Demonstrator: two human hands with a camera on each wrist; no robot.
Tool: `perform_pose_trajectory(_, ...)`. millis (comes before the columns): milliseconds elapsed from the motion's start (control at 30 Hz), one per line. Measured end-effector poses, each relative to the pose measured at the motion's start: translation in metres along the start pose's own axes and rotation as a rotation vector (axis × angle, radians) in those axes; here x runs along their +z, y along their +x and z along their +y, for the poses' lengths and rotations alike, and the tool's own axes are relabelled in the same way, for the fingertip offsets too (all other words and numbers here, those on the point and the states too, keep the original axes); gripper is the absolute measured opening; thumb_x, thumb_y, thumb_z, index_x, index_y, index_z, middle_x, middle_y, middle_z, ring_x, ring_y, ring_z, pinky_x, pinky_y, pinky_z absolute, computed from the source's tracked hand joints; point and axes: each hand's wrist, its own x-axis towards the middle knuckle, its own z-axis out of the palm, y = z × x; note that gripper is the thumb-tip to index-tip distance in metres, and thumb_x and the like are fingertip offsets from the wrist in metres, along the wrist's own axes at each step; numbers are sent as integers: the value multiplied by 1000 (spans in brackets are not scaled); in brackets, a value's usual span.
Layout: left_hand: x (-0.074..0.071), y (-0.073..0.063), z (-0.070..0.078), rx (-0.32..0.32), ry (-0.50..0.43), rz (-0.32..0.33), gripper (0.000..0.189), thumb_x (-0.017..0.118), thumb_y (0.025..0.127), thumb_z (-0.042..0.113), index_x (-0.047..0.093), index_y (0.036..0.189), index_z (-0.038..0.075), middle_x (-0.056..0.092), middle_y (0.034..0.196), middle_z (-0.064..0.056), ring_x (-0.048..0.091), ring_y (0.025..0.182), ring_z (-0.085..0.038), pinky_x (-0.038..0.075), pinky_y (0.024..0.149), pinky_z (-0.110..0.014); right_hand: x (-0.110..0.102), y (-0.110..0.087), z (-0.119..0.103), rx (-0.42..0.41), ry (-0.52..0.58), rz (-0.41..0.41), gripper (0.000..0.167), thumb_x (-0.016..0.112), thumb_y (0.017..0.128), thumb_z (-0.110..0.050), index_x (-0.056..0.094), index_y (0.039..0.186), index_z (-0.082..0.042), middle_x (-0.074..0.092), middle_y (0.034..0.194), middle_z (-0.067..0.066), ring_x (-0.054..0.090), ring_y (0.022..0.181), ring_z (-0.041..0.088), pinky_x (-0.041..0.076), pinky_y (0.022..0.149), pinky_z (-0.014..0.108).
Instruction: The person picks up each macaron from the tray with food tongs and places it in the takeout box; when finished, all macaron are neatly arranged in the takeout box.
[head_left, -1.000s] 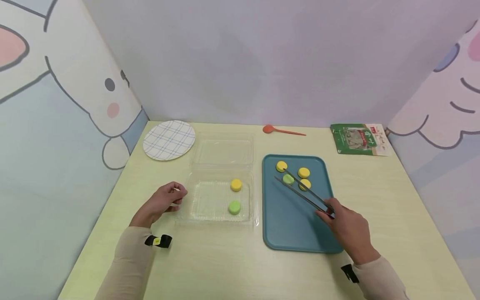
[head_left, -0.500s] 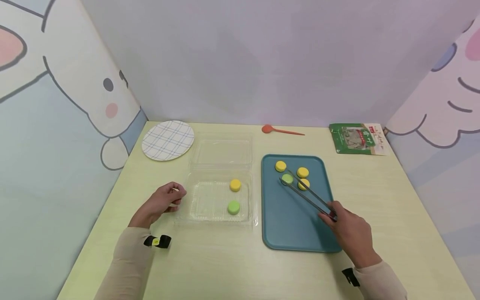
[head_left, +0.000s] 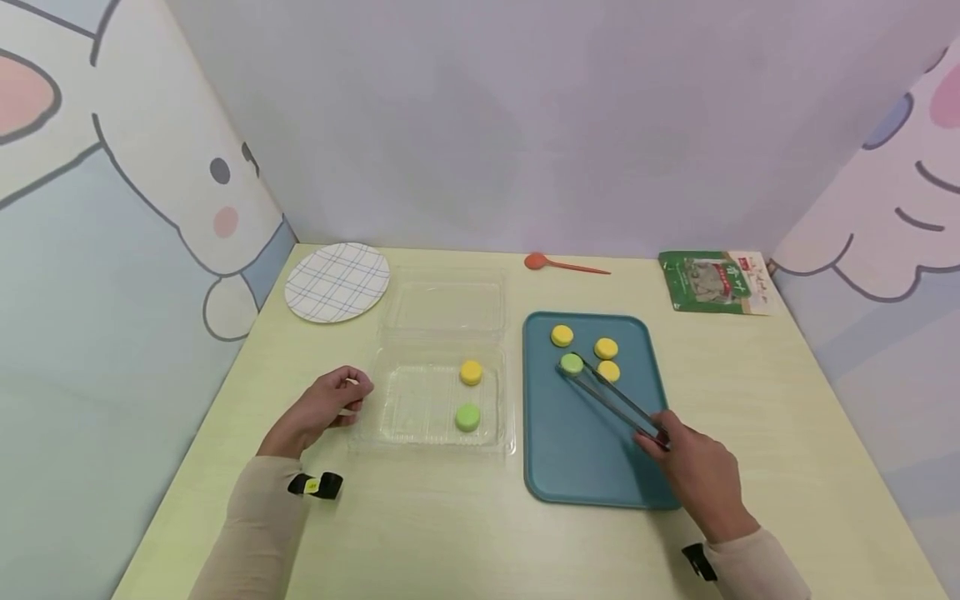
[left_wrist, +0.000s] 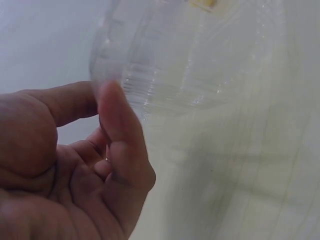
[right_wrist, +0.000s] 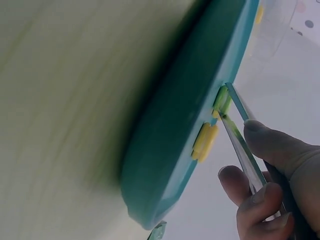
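Observation:
With its fingertips, my left hand [head_left: 321, 410] pinches the left edge of a clear plastic box [left_wrist: 165, 75], which lies with its lid folded back. Inside the box are a yellow macaron [head_left: 471, 372] and a green macaron [head_left: 468, 417] along the right side. My right hand [head_left: 701, 471] grips metal tongs [right_wrist: 242, 150] over a blue tray [head_left: 577, 458]. The tongs' tips close round another green macaron [head_left: 572, 364] near the tray's far half. Yellow macarons lie around it on the tray, one at the far left [head_left: 562, 336] and two to its right [head_left: 606, 348].
A checked plate [head_left: 337, 283] lies at the back left of the table. Behind the tray is a red spoon [head_left: 536, 262], and a green-and-white food packet [head_left: 712, 282] lies at the back right. Walls stand at the back and both sides.
The tongs' tips have shifted from beside the yellow macaron to the green one on the tray and narrowed round it. That macaron has moved slightly. My left hand stays put.

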Motion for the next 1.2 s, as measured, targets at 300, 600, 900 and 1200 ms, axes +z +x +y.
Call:
perform_pose_trajectory(300, -2, 2, -4, 18, 5, -11, 20, 58, 104, 22, 53, 110, 4, 51, 81, -3, 52, 71, -14, 51, 65, -27, -1, 0, 0, -20, 8, 10, 43, 92, 68, -21, 62, 96, -7, 55, 62, -3, 34, 42, 7, 27, 36, 31)
perform_pose_trajectory(600, -2, 3, -6, 24, 3, -11, 19, 58, 104, 21, 54, 109, 4, 51, 80, -4, 52, 70, -15, 52, 66, -28, -1, 1, 2, -58, -8, 24, 45, 92, 64, -18, 62, 96, -8, 51, 60, -5, 31, 42, 5, 25, 36, 29)
perform_pose_trajectory(900, -3, 3, -8, 30, 3, -7, 20, 58, 104, 22, 53, 109, 4, 51, 81, -4, 52, 71, -15, 52, 66, -28, -4, 5, 1, -64, 6, 50, 52, 63, 87, -60, 61, 96, -8, 53, 61, -3, 32, 42, 4, 25, 36, 29)
perform_pose_trajectory(1200, -3, 2, -7, 31, 6, -12, 19, 57, 104, 22, 53, 110, 4, 50, 81, -4, 52, 71, -15, 52, 67, -29, -8, 11, -1, -59, 20, 57, 70, 37, 86, -72, 62, 96, -8, 55, 62, -3, 33, 42, 5, 25, 36, 29)
